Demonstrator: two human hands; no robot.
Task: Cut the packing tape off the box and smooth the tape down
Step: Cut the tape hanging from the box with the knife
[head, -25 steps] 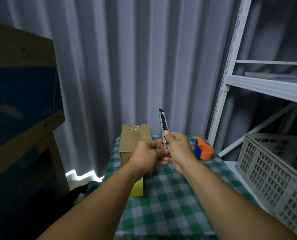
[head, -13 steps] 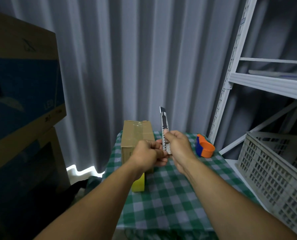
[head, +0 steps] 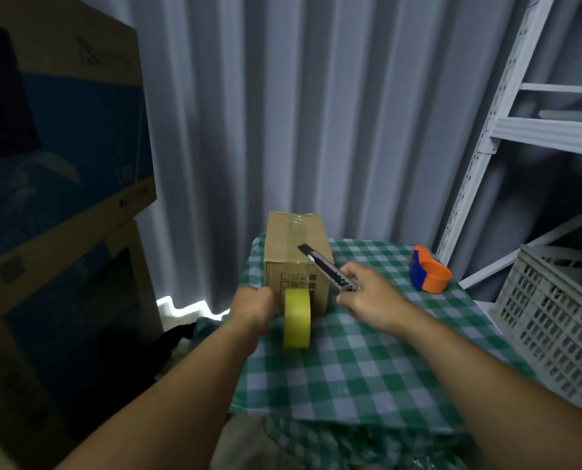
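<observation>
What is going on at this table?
A person is working on a taped cardboard box on a checked tablecloth. The right hand grips a utility knife, blade angled over the box's top. The left hand, blurred, is at the box's near left corner. A yellow tape roll stands upright before the box.

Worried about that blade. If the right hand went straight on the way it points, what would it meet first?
Probably the cardboard box: the utility knife in the right hand aims at its taped top; depth is unclear.
</observation>
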